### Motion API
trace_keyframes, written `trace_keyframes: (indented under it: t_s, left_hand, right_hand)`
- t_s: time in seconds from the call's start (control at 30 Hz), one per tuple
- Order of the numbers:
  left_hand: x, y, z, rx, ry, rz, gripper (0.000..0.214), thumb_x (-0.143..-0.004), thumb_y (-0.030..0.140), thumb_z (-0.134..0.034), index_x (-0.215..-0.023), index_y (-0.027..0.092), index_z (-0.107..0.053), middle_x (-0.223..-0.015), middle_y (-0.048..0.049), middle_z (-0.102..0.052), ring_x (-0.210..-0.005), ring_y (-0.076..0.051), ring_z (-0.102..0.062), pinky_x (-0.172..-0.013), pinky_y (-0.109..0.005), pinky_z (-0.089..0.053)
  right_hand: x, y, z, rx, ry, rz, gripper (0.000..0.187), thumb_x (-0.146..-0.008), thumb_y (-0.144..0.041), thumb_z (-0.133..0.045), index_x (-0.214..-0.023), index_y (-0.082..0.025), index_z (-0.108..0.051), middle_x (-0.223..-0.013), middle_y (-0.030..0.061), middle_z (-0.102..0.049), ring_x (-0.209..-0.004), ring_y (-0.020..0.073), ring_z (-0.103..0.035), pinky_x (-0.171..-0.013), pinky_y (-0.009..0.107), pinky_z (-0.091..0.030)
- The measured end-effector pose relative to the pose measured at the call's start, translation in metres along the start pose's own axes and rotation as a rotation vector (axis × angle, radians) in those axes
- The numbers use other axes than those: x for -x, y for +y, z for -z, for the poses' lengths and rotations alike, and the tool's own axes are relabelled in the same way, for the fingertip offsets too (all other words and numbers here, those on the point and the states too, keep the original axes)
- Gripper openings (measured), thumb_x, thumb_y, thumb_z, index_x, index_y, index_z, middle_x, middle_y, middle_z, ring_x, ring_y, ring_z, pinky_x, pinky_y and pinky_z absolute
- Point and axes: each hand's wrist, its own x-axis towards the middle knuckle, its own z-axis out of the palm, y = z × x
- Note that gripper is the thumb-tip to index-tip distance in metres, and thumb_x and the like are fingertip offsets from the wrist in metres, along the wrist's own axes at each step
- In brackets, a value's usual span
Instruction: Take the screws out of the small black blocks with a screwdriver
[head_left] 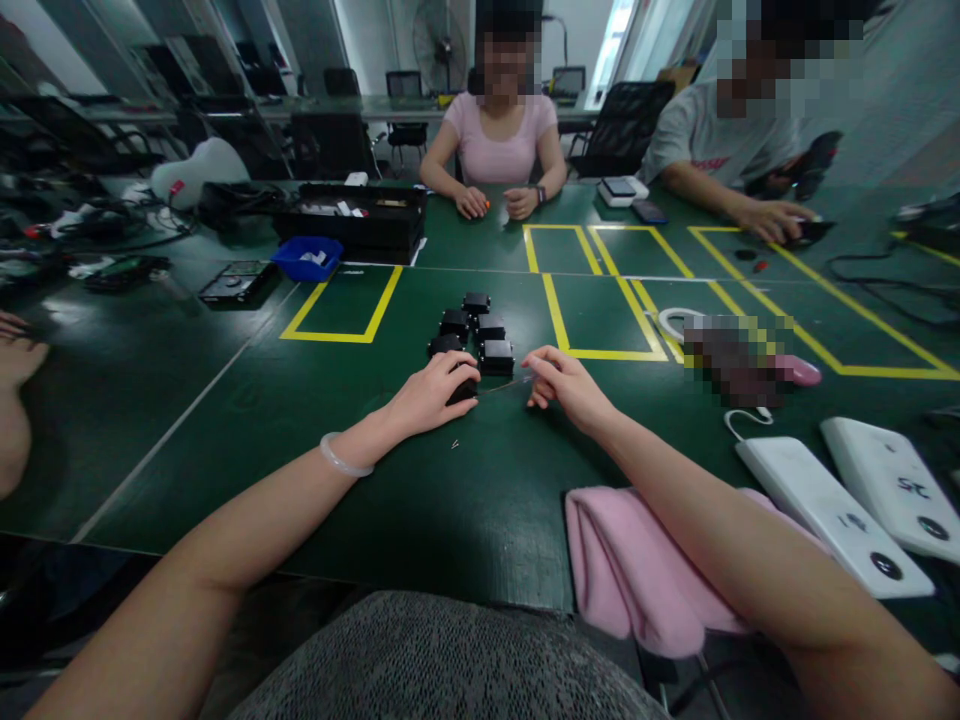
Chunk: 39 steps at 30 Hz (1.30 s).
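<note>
Beside the boxes [496,357], left hand [439,386], half-curled, grips another box [465,388], seemingly steadying it; right hand [561,385] pinches something thin [501,387]; next move likely needs steadiness.

The table top [262,400] is of a dark green colour, with rectangular outlines made by yellow tape [326,337]; the small box-shaped units [496,356] are black, and the thin strand [500,386] beside them looks brownish; the bracelet [339,465] is whitish; the folded cloth [622,570] is plain pink; two flat devices [832,510] are white with black markings; the small tray [304,270] is bright blue; the lap garment [442,660] shows a mottled dark grey pattern.
</note>
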Motion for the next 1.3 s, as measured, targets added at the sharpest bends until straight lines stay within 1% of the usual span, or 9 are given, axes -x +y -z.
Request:
trace_keyframes:
  t_s: [0.1,0.27,0.47,0.63,0.8,0.83,0.97,1.17,1.3]
  left_hand:
    - [0.0004,-0.0011,-0.0020,0.001,0.009,0.002,0.028,-0.093,0.028,-0.064,-0.119,0.022,-0.056,-0.137,-0.0110,-0.054,-0.124,-0.029,-0.055,-0.090,-0.046,-0.060]
    - [0.0011,-0.0013,-0.0020,0.011,0.007,-0.001,0.028,-0.093,0.029,-0.063,-0.120,0.023,-0.056,-0.138,-0.0110,-0.054,-0.125,-0.030,-0.054,-0.088,-0.044,-0.061]
    - [0.0006,0.0004,-0.0002,0.001,0.004,-0.001,0.028,-0.093,0.027,-0.064,-0.119,0.022,-0.055,-0.137,-0.0115,-0.054,-0.122,-0.030,-0.055,-0.088,-0.045,-0.060]
    - [0.0007,0.0005,-0.0007,0.001,0.009,-0.010,0.028,-0.093,0.027,-0.065,-0.118,0.021,-0.055,-0.136,-0.0117,-0.054,-0.122,-0.030,-0.055,-0.089,-0.045,-0.060]
    - [0.0006,0.0010,-0.0003,-0.008,0.007,-0.011,0.028,-0.093,0.027,-0.065,-0.119,0.022,-0.055,-0.136,-0.0112,-0.054,-0.122,-0.029,-0.055,-0.089,-0.045,-0.060]
    - [0.0005,0.0012,-0.0001,-0.008,0.007,-0.011,0.028,-0.093,0.027,-0.065,-0.119,0.021,-0.055,-0.136,-0.0114,-0.054,-0.122,-0.029,-0.055,-0.089,-0.044,-0.060]
    - [0.0005,0.0016,-0.0002,-0.008,0.013,-0.016,0.028,-0.093,0.026,-0.065,-0.118,0.020,-0.055,-0.135,-0.0115,-0.055,-0.122,-0.029,-0.055,-0.089,-0.043,-0.060]
    - [0.0010,0.0010,-0.0017,-0.019,0.021,-0.024,0.027,-0.093,0.026,-0.065,-0.118,0.020,-0.055,-0.135,-0.0116,-0.055,-0.122,-0.029,-0.056,-0.089,-0.044,-0.060]
    - [0.0008,0.0006,-0.0017,-0.026,0.025,-0.026,0.028,-0.093,0.026,-0.066,-0.119,0.020,-0.055,-0.135,-0.0116,-0.055,-0.122,-0.029,-0.056,-0.087,-0.043,-0.060]
  right_hand:
    - [0.0009,0.0007,-0.0003,0.003,0.000,0.007,0.034,-0.082,-0.048,-0.075,-0.088,-0.021,-0.055,-0.042,-0.0145,-0.036,-0.038,0.0080,-0.043,-0.054,0.027,-0.052]
    - [0.0031,-0.0006,-0.0009,0.000,0.011,0.012,0.034,-0.081,-0.044,-0.078,-0.092,-0.022,-0.054,-0.047,-0.0125,-0.045,-0.041,0.0084,-0.046,-0.053,0.027,-0.052]
    - [0.0024,0.0003,-0.0004,0.002,0.014,0.007,0.035,-0.083,-0.049,-0.075,-0.085,-0.021,-0.055,-0.042,-0.0140,-0.036,-0.038,0.0079,-0.043,-0.054,0.028,-0.052]
    - [0.0034,-0.0002,-0.0008,0.001,0.031,0.025,0.032,-0.082,-0.043,-0.077,-0.092,-0.022,-0.055,-0.046,-0.0125,-0.045,-0.041,0.0084,-0.046,-0.054,0.027,-0.052]
    - [0.0041,-0.0012,-0.0017,0.031,0.026,0.019,0.031,-0.086,-0.047,-0.073,-0.085,-0.021,-0.054,-0.042,-0.0134,-0.037,-0.038,0.0082,-0.044,-0.055,0.027,-0.052]
    - [0.0043,-0.0017,-0.0020,0.040,0.030,0.025,0.031,-0.086,-0.046,-0.073,-0.086,-0.021,-0.054,-0.042,-0.0135,-0.037,-0.038,0.0083,-0.044,-0.055,0.028,-0.052]
    - [0.0057,-0.0041,-0.0029,0.071,0.038,0.062,0.030,-0.085,-0.042,-0.075,-0.094,-0.022,-0.055,-0.046,-0.0123,-0.047,-0.041,0.0087,-0.047,-0.055,0.027,-0.053]
    - [0.0051,-0.0039,-0.0021,0.103,0.031,0.055,0.032,-0.088,-0.048,-0.071,-0.084,-0.021,-0.054,-0.043,-0.0128,-0.040,-0.038,0.0078,-0.045,-0.055,0.028,-0.053]
    - [0.0056,-0.0039,-0.0019,0.095,0.043,0.067,0.030,-0.086,-0.043,-0.074,-0.093,-0.022,-0.054,-0.046,-0.0126,-0.046,-0.040,0.0086,-0.047,-0.055,0.027,-0.053]
